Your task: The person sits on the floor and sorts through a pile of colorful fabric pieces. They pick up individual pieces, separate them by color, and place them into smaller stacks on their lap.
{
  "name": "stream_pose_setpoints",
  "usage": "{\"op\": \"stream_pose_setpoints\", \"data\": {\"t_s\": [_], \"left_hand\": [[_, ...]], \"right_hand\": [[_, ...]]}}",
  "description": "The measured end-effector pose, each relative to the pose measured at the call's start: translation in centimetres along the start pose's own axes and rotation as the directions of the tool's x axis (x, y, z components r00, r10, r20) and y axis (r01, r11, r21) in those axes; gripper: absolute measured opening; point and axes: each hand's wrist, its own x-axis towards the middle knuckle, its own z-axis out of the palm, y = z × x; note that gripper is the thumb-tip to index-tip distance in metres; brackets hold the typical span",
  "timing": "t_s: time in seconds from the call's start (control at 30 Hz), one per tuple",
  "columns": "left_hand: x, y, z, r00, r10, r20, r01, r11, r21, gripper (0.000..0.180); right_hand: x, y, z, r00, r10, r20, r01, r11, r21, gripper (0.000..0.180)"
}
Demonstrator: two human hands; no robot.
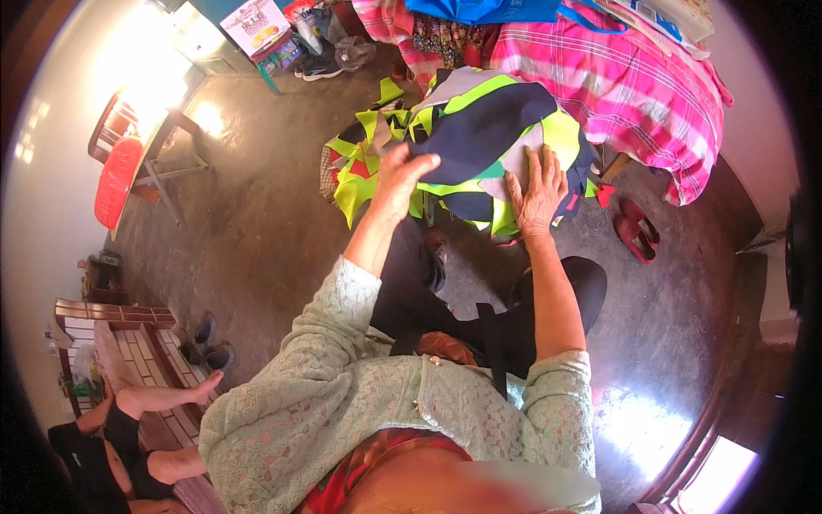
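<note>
A heap of fabric scraps [364, 158] in neon yellow-green, navy, grey and red is piled in front of my knees. Across its top lies a large navy fabric piece [488, 133] beside neon and grey strips. At the near left edge of that piece, my left hand [397, 182] is closed, its thumb over the cloth and its other fingers partly hidden. My right hand [538, 190] rests flat on the right of the heap, fingers spread over a grey strip [515, 158] and neon cloth.
Behind the heap stands a bed or table with a pink plaid cover [599, 77] and a blue bag [488, 8]. Red shoes [635, 231] lie at right. A red plastic chair [118, 182] is at left. Another person's bare legs [167, 398] rest on a bench at lower left.
</note>
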Motion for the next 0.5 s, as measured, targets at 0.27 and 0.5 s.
{"op": "stream_pose_setpoints", "data": {"t_s": [0.27, 0.5], "left_hand": [[3.0, 5.0, -4.5, 0.986, 0.096, -0.136, -0.144, 0.902, -0.407, 0.030], [2.4, 8.5, -12.5, 0.929, 0.232, -0.287, -0.338, 0.848, -0.408, 0.032]], "right_hand": [[0.1, 0.0, 0.2, 1.000, -0.019, -0.011, 0.019, 1.000, 0.006, 0.062], [0.1, 0.7, 1.2, 0.997, -0.061, -0.052, 0.059, 0.997, -0.040, 0.061]]}}
